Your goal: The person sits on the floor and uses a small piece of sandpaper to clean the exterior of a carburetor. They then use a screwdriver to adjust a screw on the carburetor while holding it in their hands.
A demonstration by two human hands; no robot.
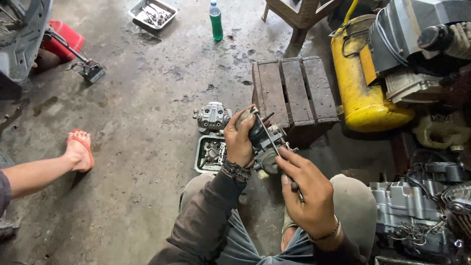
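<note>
Oily concrete floor [147, 147] lies below as my left hand [239, 140] fingers grip the carburetor [267, 145] and my right hand [306, 194] fingers pinch a thin screwdriver [274, 145] into it, needing a steady turn, I think.

Head view, soft daylight, moderately bright and even; no hard-edged shadows. Source appears to sit toward the top of frame: the concrete floor [147, 98] shows pale sheen there, with wet patches reflecting dully. Faint diffuse shadow beside the foot in the orange sandal [80, 149] and under the wooden crate [294, 93]. Yellow compressor tank [358, 93] carries a broad soft highlight, not blown out. Right side with the engine block [412, 206] is darker, detail muddy. Centre is sharp; left hand [239, 140] and right hand [306, 194] well resolved. Wide-angle stretch at the corners; slight softness at the edges.
</note>
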